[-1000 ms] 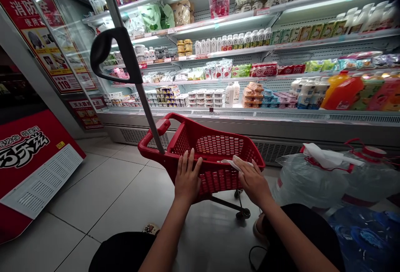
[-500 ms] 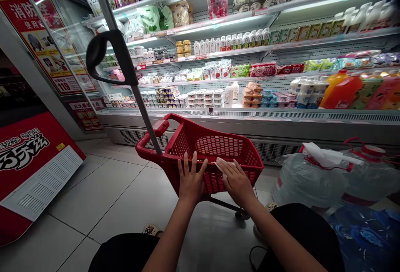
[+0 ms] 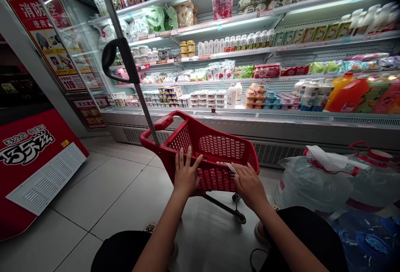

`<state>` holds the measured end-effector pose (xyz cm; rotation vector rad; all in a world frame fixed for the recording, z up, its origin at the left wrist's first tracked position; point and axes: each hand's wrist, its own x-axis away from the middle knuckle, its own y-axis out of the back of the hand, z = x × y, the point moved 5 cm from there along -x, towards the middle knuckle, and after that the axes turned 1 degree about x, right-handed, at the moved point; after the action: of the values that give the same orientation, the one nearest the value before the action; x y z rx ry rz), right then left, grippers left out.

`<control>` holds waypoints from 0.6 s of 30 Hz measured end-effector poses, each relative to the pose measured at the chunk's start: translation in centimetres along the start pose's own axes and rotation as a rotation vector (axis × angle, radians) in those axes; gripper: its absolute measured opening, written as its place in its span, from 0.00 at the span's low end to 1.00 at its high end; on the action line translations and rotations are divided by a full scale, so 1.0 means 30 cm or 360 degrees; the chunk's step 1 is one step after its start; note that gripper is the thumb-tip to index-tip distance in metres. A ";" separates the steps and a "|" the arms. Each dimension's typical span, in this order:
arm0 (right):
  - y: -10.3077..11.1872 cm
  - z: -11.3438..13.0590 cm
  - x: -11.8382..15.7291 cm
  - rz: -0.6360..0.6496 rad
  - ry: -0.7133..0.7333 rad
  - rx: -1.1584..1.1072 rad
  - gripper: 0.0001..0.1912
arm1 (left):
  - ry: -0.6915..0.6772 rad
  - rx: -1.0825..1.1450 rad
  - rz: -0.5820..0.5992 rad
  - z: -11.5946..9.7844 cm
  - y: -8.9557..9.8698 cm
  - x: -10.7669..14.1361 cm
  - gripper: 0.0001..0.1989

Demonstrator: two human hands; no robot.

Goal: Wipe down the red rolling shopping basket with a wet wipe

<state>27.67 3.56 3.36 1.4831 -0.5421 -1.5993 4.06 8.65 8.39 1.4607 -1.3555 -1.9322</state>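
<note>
A small red plastic shopping cart with mesh walls stands on the floor in front of me. My left hand rests open on the near side wall, fingers spread and tips around the rim. Farther right on the same wall is my right hand, its fingers together over the rim. Under these fingers a folded white wipe sticks out to the left; the rest of it is covered. From the cart's left end rises a grey pole with a black loop handle.
A refrigerated display with dairy and drinks runs behind the cart. Large wrapped water bottles stand at right, with blue ones nearer me. A red cabinet stands at left. Tiled floor lies between.
My right hand has slid right along the cart's rim with the wipe. My left hand stays spread on the side wall. The cart has turned slightly, and the view has shifted a little.
</note>
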 end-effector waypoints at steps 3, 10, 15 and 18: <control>-0.045 0.091 -0.035 -0.0056 0.0095 0.0044 0.28 | 0.0041 0.0024 0.0038 -0.034 -0.039 -0.010 0.46; -0.075 0.149 -0.073 -0.0049 0.0240 0.0101 0.30 | 0.0090 -0.0001 0.0039 -0.125 -0.144 -0.005 0.50; -0.021 0.037 -0.017 -0.0001 0.0184 0.0098 0.29 | 0.0088 0.0032 0.0118 -0.088 -0.147 -0.030 0.49; -0.008 0.008 0.032 -0.0025 0.0133 0.0137 0.29 | 0.0154 0.0079 0.0145 -0.095 -0.155 -0.035 0.48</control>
<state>27.46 2.84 2.65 1.6141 -0.5592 -1.5350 8.16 10.29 5.00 1.4690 -1.4099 -1.7604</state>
